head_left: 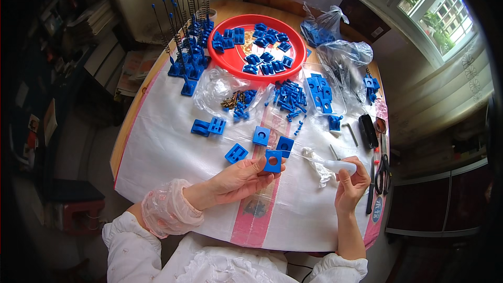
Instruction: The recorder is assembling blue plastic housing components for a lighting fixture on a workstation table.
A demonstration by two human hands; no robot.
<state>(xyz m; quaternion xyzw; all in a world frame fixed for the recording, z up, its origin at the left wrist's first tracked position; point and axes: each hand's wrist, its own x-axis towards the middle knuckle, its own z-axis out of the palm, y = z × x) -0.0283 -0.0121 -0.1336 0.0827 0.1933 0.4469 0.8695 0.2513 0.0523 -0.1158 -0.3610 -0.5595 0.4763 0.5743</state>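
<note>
My left hand (236, 182) pinches a blue square plastic piece (273, 169) with a round hole in it, between thumb and fingers. In my right hand (349, 191) is a small white squeeze bottle (339, 166), tilted so that its thin pale nozzle points left toward that piece. Whether the tip touches it, I cannot tell. Just beyond my left hand lie two more blue square pieces, one piece (261, 135) showing a round recess and another piece (285, 145) partly behind the held one. A slotted blue piece (236, 153) rests left of them. Crumpled white tissue (318, 166) lies beside the bottle.
A red round tray (220, 65) holds several blue parts at the back. Spring-stemmed blue assemblies (191, 57) stand at the far left. Small blue pegs (291, 97), a clear plastic box (335, 106) and plastic bags (346, 52) are beyond my hands. Scissors (384, 173) lie at right.
</note>
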